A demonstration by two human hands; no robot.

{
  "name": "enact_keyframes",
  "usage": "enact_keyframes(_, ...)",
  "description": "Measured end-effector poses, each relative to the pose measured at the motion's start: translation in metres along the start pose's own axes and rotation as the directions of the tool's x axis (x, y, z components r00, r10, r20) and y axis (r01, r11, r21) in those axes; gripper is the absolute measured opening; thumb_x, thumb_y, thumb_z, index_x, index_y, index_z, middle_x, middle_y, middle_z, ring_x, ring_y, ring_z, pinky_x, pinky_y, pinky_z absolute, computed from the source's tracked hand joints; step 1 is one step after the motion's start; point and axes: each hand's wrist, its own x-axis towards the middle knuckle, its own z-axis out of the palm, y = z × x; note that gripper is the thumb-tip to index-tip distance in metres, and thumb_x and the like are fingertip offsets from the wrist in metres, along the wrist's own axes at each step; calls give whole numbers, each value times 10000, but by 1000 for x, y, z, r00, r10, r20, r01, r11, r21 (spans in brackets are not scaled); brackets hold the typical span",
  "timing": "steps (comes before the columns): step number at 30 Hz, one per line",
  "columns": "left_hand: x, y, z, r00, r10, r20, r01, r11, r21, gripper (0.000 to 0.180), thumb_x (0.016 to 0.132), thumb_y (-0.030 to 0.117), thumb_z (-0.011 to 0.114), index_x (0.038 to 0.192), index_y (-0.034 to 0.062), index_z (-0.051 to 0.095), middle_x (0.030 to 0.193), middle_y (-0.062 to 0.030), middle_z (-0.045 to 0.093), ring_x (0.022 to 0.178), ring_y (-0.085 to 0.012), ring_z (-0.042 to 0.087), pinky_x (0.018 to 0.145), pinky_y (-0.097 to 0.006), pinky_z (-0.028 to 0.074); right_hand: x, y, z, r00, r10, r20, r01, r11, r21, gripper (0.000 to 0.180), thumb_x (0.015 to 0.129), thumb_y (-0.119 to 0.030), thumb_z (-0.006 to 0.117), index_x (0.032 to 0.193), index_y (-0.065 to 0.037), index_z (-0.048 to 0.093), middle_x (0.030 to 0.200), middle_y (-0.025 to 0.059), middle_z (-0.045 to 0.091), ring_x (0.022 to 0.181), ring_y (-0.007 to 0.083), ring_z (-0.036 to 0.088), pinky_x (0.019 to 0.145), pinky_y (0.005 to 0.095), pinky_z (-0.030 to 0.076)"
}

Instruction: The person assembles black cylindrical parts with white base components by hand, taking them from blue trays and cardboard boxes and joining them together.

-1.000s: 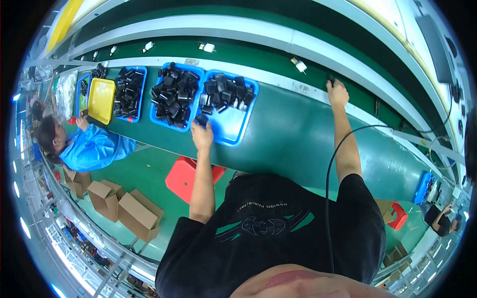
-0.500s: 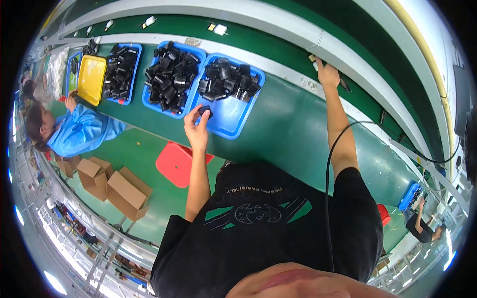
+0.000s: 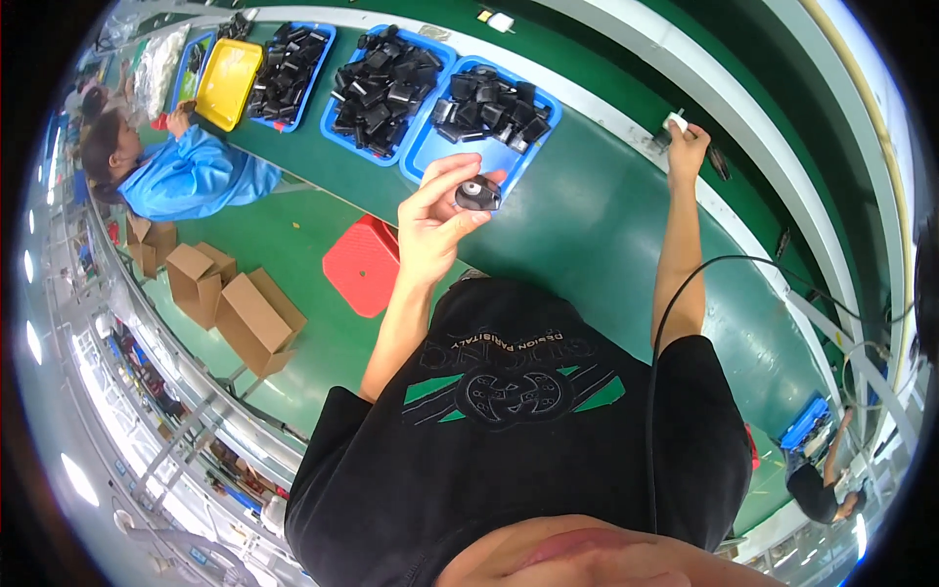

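Observation:
My left hand point(image 3: 436, 221) is closed around a small black plastic housing point(image 3: 478, 194), held up in front of the nearest blue tray point(image 3: 430, 150). A pale round spot shows on the end of the housing. Heaped in that tray's far part are similar black housings point(image 3: 485, 104). At the edge of the green belt, my right hand point(image 3: 689, 153) pinches a small white part point(image 3: 675, 121) between its fingertips. Its lower portion is partly hidden by the fingers.
More trays stand leftward: a blue tray point(image 3: 332, 123) of black housings, another beyond, and a yellow tray point(image 3: 231, 73). A co-worker in blue point(image 3: 201, 176) sits there. Another white part point(image 3: 496, 21) and a dark part point(image 3: 720, 163) lie on the belt. A black cable point(image 3: 675, 293) hangs near my right arm.
My left hand has drawn back from the tray, turning the black housing toward me. My right hand, earlier reaching to the belt, now holds the white part up. The view has shifted.

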Motion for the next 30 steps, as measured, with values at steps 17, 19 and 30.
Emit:
enact_keyframes(17,-81,12,100,955,-157,252,265,835,-483,624,785,31,710,1336,33,417,1126,-163,568,909,-257,614,780,-310,532,-281,-157,-151,795,-294,531,-125,777,617,373,871,-44,558,1236,19,514,976,87,613,745,114,582,580,219,446)
enact_keyframes(19,-89,22,107,933,-195,304,355,651,-671,571,853,96,656,1355,55,386,1131,-168,563,963,-263,596,839,-306,508,-290,-163,-163,789,-309,531,-123,767,629,369,876,-38,536,1240,19,513,999,107,622,718,106,582,565,208,439)
enact_keyframes(30,-115,56,112,986,-74,151,130,906,-402,458,848,62,660,1240,-34,444,1019,-182,619,907,-317,661,784,-440,590,-336,-214,-190,580,-791,196,728,611,311,278,731,-36,733,989,15,642,836,107,631,678,204,623,579,278,504)
